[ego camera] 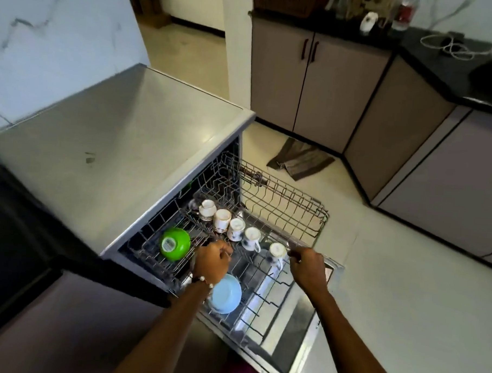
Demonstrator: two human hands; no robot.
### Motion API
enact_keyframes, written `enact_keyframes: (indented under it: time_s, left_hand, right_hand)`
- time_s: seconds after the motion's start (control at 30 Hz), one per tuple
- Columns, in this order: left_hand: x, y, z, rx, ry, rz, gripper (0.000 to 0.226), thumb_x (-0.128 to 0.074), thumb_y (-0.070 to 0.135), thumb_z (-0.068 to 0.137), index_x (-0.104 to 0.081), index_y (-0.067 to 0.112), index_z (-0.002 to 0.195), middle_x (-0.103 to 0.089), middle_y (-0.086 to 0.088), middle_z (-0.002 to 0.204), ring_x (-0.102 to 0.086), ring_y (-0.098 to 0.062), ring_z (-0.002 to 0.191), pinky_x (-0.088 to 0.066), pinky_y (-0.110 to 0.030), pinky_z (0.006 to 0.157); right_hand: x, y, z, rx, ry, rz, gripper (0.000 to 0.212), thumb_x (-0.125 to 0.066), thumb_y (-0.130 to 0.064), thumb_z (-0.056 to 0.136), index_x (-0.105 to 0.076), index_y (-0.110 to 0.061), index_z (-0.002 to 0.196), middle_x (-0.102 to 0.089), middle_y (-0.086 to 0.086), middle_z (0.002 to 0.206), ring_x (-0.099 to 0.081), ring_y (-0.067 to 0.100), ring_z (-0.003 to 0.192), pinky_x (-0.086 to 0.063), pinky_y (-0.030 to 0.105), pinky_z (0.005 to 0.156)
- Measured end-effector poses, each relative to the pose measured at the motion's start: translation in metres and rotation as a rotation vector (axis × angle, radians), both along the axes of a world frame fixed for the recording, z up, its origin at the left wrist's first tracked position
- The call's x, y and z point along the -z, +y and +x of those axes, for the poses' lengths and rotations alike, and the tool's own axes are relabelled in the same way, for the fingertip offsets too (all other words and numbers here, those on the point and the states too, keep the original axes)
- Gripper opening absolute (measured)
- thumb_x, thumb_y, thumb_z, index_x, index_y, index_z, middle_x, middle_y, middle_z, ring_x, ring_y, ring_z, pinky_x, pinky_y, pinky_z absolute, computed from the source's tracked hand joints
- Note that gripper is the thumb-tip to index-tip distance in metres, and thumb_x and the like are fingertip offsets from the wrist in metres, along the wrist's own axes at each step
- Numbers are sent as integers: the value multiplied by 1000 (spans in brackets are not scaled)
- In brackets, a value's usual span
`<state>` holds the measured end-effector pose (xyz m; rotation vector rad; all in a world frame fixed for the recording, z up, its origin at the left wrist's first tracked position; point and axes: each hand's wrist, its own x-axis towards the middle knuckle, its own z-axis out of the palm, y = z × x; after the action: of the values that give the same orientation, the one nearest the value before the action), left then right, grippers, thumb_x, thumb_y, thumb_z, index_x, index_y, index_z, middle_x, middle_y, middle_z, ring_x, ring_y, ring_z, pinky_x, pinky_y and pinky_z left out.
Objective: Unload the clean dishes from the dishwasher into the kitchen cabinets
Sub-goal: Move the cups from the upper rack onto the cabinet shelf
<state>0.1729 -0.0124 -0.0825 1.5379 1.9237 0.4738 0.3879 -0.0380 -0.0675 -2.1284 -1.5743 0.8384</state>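
The dishwasher (145, 142) stands open with its door (291, 346) folded down. The upper wire rack (294, 208) is pulled out. On it stand several white flowered mugs (222, 219) upside down in a row, and a green bowl (175, 244) lies at the left. A light blue bowl (225, 294) sits in the lower rack (262, 305). My left hand (211, 259) is closed around the front rail of the upper rack. My right hand (309, 266) grips the same rail beside the nearest mug (277, 252).
Beige base cabinets (314, 85) with a black countertop (453, 71) run along the back and right. A grey cloth (299, 159) lies on the pale floor near the cabinet corner. A coiled white cable (448, 47) rests on the counter. A doorway (184, 28) opens behind the dishwasher.
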Motion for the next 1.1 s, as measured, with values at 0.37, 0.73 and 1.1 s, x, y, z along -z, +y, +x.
enact_keyframes:
  time_s: [0.37, 0.73, 1.1]
  left_hand:
    - [108, 127, 41, 621, 531, -57, 53, -58, 24, 86, -40, 16, 135, -45, -5, 140, -35, -26, 133, -34, -39, 108]
    - [158, 157, 75, 912, 796, -85, 61, -47, 18, 95, -18, 16, 149, -25, -12, 155, -12, -29, 146, 16, -62, 107]
    - [123, 137, 63, 683, 406, -74, 60, -62, 23, 86, -38, 23, 140, -31, -12, 141, -45, -30, 122, -41, -35, 100]
  right_hand:
    - [125, 95, -13, 48, 31, -292, 57, -70, -18, 82, -48, -11, 134, -52, 17, 132, -47, 33, 122, -42, 33, 98]
    - [183, 104, -20, -34, -126, -362, 65, -59, -20, 92, -25, -23, 147, -31, 14, 146, -34, 36, 133, -41, 40, 104]
    - [133, 106, -11, -41, -145, -236, 63, -64, -36, 87, -36, -23, 142, -38, 17, 137, -38, 35, 127, -45, 43, 98]
